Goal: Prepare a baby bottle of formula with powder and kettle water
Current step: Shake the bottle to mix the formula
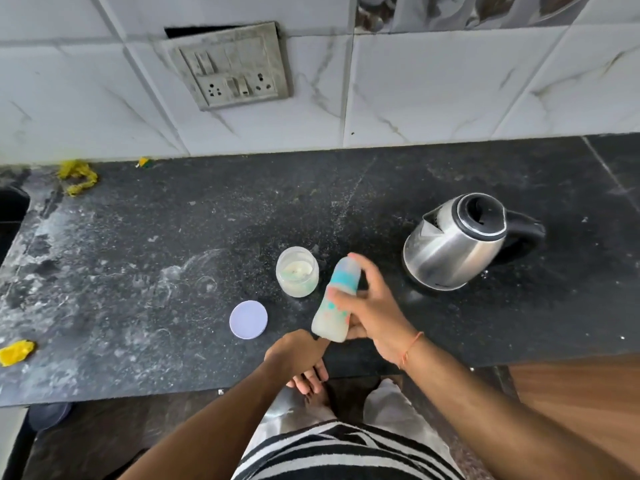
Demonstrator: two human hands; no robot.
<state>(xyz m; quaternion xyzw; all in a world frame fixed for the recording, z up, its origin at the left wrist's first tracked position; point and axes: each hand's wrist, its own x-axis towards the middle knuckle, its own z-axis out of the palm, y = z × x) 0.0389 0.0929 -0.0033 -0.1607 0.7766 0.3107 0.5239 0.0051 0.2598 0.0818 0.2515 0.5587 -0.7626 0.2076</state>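
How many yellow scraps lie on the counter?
3: one big yellow scrap at back left, a small one by the wall, one at the left edge. None seems hidden.

On the desk (346, 188), kettle (460, 242) stands at right, handle turned right, spout to the left. Open powder jar (297, 276) sits near centre, w/ its lid (248, 319) lying flat on the desk just in front & left of it. Baby bottle (335, 301) is tilted above the desk between jar & kettle, top end away from the person, held in right hand (372, 311); left hand (299, 358) sits under bottle's base at the desk's front edge. Switchboard (230, 65) on the wall behind. Scraps (77, 176) at far left rear; another (15, 352) at left front.
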